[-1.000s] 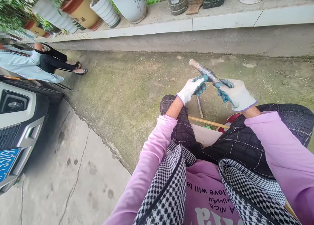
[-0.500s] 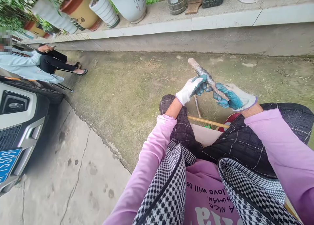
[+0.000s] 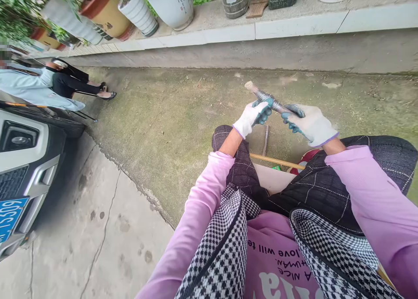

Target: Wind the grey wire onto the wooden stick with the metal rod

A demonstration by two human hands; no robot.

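A short, round, brown wood-like stick, wound along its middle with shiny grey strands, is held in the air in front of the seated person's knees, above the mossy, grey-green concrete ground. Its long axis runs aslant: the bare, paler tip points away from the person and toward the left, while the other end runs back rightward into the right hand, gloved in white with a blue-green coated palm. That hand's grip is closed round this end, covering it, so where the stick stops cannot be told. The left hand, in a matching white and blue-green glove, has its grip pinched on the wound part, from the near side; it is the hand closer to the bare tip. Between the two gloves a short wound stretch lies uncovered. Below the left hand, apart from the held stick, is a thin brown rod, and nearer the knees a straight, yellowish pole lies crosswise, just beside a red and white shoe
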